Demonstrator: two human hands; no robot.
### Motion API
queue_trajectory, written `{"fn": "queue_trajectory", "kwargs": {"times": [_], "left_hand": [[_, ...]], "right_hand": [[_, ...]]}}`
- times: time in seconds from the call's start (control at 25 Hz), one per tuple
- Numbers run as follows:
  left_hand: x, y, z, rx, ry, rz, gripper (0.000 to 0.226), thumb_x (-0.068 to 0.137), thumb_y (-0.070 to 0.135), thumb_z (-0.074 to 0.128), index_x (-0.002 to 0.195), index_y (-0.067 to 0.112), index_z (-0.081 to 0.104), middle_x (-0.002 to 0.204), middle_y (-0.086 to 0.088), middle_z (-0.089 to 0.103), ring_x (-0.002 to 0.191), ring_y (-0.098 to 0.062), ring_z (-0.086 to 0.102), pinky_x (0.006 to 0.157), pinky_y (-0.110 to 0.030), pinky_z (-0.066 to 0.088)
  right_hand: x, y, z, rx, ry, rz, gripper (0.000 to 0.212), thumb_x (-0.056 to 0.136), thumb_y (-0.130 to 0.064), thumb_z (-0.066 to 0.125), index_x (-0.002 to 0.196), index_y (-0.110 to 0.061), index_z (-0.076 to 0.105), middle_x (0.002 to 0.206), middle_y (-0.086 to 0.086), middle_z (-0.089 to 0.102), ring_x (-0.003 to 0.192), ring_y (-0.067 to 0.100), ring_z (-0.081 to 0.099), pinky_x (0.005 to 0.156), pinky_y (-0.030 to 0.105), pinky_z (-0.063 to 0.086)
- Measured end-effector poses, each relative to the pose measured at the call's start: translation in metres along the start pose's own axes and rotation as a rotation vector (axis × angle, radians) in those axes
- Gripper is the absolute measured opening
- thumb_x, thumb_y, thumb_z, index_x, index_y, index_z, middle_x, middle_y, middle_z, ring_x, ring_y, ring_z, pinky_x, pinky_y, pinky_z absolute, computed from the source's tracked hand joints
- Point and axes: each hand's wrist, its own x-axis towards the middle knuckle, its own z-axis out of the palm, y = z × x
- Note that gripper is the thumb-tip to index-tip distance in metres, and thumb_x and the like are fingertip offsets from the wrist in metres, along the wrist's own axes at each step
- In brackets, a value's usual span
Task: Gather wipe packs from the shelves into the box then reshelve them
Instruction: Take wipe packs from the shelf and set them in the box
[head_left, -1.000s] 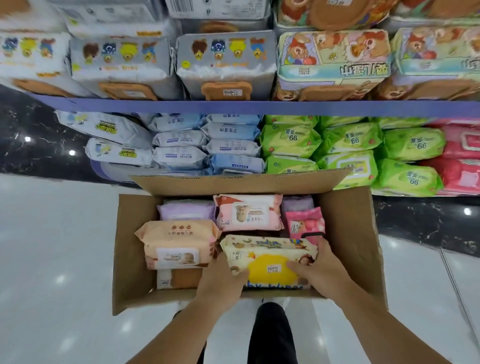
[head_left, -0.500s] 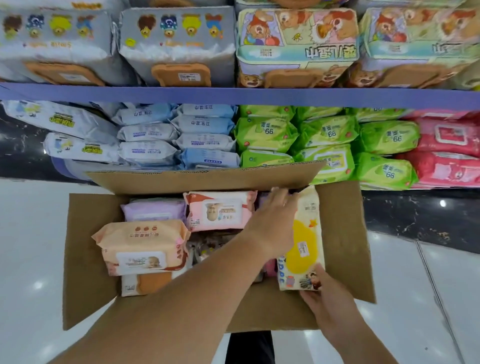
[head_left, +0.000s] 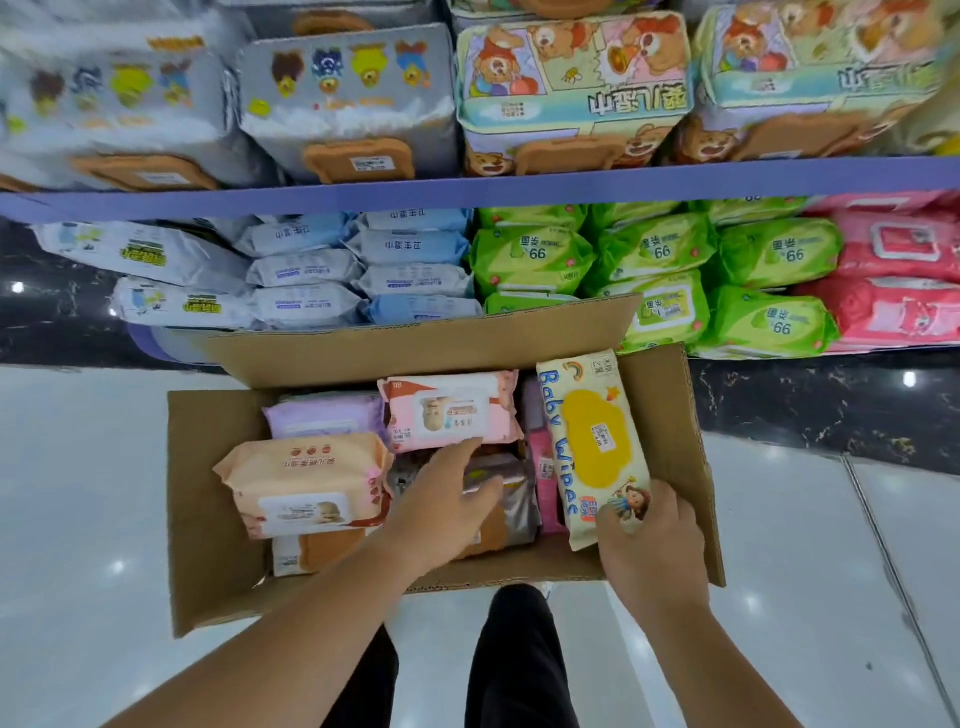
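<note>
Hands reach down into box (head_left: 218, 467), right (head_left: 652, 540) gripping yellow pack (head_left: 592, 447).

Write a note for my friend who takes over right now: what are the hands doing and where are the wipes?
Right hand: grip on the near end of the cream-and-yellow Baby Wipes pack, lying along the right wall of the brown cardboard box.
Left hand: open, reaching onto a silvery pack mid-box.
Also in the box: peach pack, pink pack, lilac pack, more underneath.
Blue-edged shelves behind are well stocked.
Left: which phase this is can't be told; every boxed pack needs reshelving.
</note>
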Motion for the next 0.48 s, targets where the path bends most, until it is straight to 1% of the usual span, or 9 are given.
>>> {"fn": "queue_trajectory", "kwargs": {"times": [0.08, 0.16, 0.24, 0.32, 0.36, 0.4, 0.44, 0.48], "left_hand": [[-0.017, -0.015, -0.017, -0.096, 0.043, -0.114, 0.048, 0.105, 0.043, 0.047, 0.150, 0.026, 0.044, 0.148, 0.007, 0.050, 0.126, -0.006, 0.047, 0.103, -0.025, 0.035], [-0.031, -0.032, -0.037, -0.252, 0.094, -0.248, 0.037, 0.107, 0.044, 0.041, 0.137, 0.028, 0.054, 0.137, 0.005, 0.056, 0.118, -0.007, 0.047, 0.098, -0.026, 0.032], [-0.042, -0.051, -0.056, -0.404, 0.114, -0.344, 0.028, 0.107, 0.046, 0.038, 0.123, 0.031, 0.056, 0.131, 0.005, 0.059, 0.118, -0.013, 0.051, 0.099, -0.030, 0.034], [-0.050, -0.073, -0.073, -0.504, 0.159, -0.411, 0.035, 0.104, 0.052, 0.038, 0.118, 0.028, 0.061, 0.130, 0.000, 0.064, 0.117, -0.019, 0.057, 0.101, -0.035, 0.039], [-0.054, -0.084, -0.082, -0.513, 0.182, -0.432, 0.041, 0.104, 0.054, 0.037, 0.118, 0.026, 0.063, 0.128, -0.002, 0.066, 0.115, -0.020, 0.057, 0.100, -0.036, 0.040], [-0.060, -0.093, -0.090, -0.482, 0.190, -0.441, 0.045, 0.105, 0.055, 0.034, 0.121, 0.024, 0.063, 0.125, -0.001, 0.066, 0.114, -0.020, 0.057, 0.097, -0.035, 0.039], [-0.065, -0.102, -0.097, -0.391, 0.195, -0.437, 0.048, 0.105, 0.056, 0.030, 0.125, 0.023, 0.060, 0.123, 0.000, 0.066, 0.111, -0.021, 0.057, 0.093, -0.034, 0.040], [-0.068, -0.113, -0.102, -0.238, 0.224, -0.420, 0.049, 0.106, 0.055, 0.027, 0.127, 0.023, 0.057, 0.121, 0.001, 0.065, 0.108, -0.022, 0.059, 0.089, -0.034, 0.043]], "right_hand": [[-0.007, -0.018, -0.006, -0.096, 0.065, -0.139, 0.057, 0.089, -0.041, 0.066, 0.134, -0.015, 0.044, 0.126, 0.009, 0.052, 0.117, 0.028, 0.049, 0.095, 0.046, 0.048], [-0.015, -0.041, -0.009, -0.146, 0.053, -0.275, 0.059, 0.091, -0.040, 0.064, 0.140, -0.013, 0.044, 0.134, 0.009, 0.050, 0.124, 0.029, 0.045, 0.101, 0.046, 0.044], [-0.026, -0.064, -0.001, -0.178, -0.051, -0.376, 0.057, 0.093, -0.040, 0.062, 0.141, -0.016, 0.046, 0.137, 0.005, 0.050, 0.128, 0.027, 0.045, 0.103, 0.041, 0.041], [-0.034, -0.083, 0.019, -0.155, -0.186, -0.385, 0.052, 0.091, -0.045, 0.062, 0.136, -0.021, 0.051, 0.129, -0.003, 0.054, 0.123, 0.022, 0.049, 0.099, 0.035, 0.042], [-0.036, -0.090, 0.031, -0.126, -0.223, -0.378, 0.054, 0.087, -0.053, 0.060, 0.133, -0.024, 0.053, 0.126, -0.008, 0.056, 0.120, 0.019, 0.053, 0.098, 0.033, 0.045], [-0.038, -0.096, 0.042, -0.104, -0.234, -0.352, 0.059, 0.083, -0.060, 0.056, 0.131, -0.026, 0.054, 0.126, -0.007, 0.059, 0.117, 0.018, 0.055, 0.097, 0.035, 0.048], [-0.038, -0.100, 0.055, -0.069, -0.241, -0.325, 0.062, 0.083, -0.063, 0.054, 0.133, -0.026, 0.054, 0.128, -0.004, 0.060, 0.114, 0.018, 0.057, 0.094, 0.036, 0.049], [-0.038, -0.104, 0.065, -0.037, -0.255, -0.273, 0.060, 0.088, -0.060, 0.054, 0.136, -0.024, 0.052, 0.130, -0.001, 0.060, 0.109, 0.016, 0.058, 0.088, 0.033, 0.050]]}}
